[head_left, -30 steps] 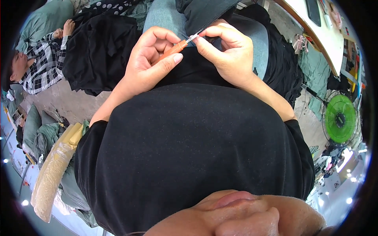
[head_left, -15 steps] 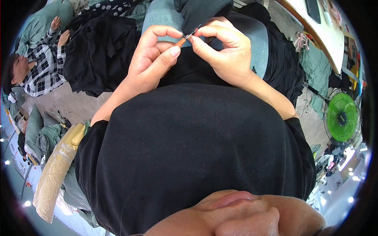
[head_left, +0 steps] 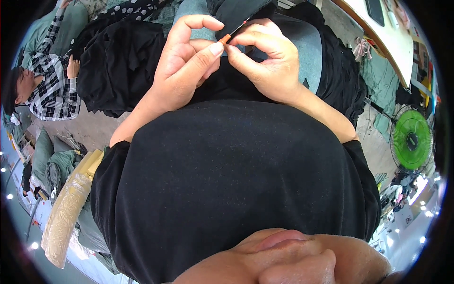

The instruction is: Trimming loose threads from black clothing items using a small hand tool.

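Both are facing inward: your left hand [head_left: 187,61] is pinching a slim orange-handled metal tool [head_left: 225,39] by some black fabric [head_left: 240,10], index arching clear; your right hand [head_left: 273,59] is curling beside it, grip unclear.

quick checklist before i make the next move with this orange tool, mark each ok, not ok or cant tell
1. Left hand holding the orange-handled tool: ok, thumb on the handle.
2. Red tip in view: ok, beyond the thin shaft.
3. Right hand well clear of the shaft: not ok, fingers close beside it.
4. Right hand gripping the dark cloth: cannot tell.
5. Tip touching cloth: cannot tell.
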A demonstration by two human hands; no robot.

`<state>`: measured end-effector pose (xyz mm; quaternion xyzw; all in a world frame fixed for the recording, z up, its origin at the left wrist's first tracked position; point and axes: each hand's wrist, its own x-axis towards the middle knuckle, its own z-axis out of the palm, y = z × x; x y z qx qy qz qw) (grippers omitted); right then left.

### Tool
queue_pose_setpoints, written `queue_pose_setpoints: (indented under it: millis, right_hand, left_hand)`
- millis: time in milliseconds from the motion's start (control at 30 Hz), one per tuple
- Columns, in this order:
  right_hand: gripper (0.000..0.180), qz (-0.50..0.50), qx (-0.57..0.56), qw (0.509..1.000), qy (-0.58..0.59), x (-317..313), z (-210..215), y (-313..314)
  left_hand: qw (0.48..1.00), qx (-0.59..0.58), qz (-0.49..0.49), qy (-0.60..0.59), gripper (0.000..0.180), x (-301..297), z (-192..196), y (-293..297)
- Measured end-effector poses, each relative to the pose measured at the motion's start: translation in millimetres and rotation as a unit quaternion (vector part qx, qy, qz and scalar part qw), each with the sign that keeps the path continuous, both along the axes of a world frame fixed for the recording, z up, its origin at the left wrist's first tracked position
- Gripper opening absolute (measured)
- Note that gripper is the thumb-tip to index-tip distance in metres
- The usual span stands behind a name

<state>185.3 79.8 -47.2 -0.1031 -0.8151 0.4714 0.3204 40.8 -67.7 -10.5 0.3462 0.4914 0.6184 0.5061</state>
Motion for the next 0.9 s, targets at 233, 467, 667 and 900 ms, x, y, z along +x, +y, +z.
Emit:
queue_pose_setpoints:
  millis: [233,467,667,900]
  right_hand:
    - [0.009,-0.002,0.048,0.999,-0.014,0.4,3.3,-0.7]
    - [0.009,-0.012,0.077,0.997,-0.011,2.2,2.0,1.2]
    - [0.010,-0.024,0.082,0.996,0.006,2.7,1.4,5.0]
    - [0.011,-0.014,0.092,0.996,-0.001,3.4,0.7,4.1]
  left_hand:
    - [0.999,0.003,-0.004,-0.050,0.025,-5.1,8.9,6.8]
    - [0.998,-0.042,0.026,-0.025,0.029,1.3,20.9,20.8]
    - [1.000,-0.015,0.000,-0.006,0.029,-2.6,19.7,37.2]
    - [1.000,-0.007,-0.021,0.023,0.033,-8.2,18.9,33.5]
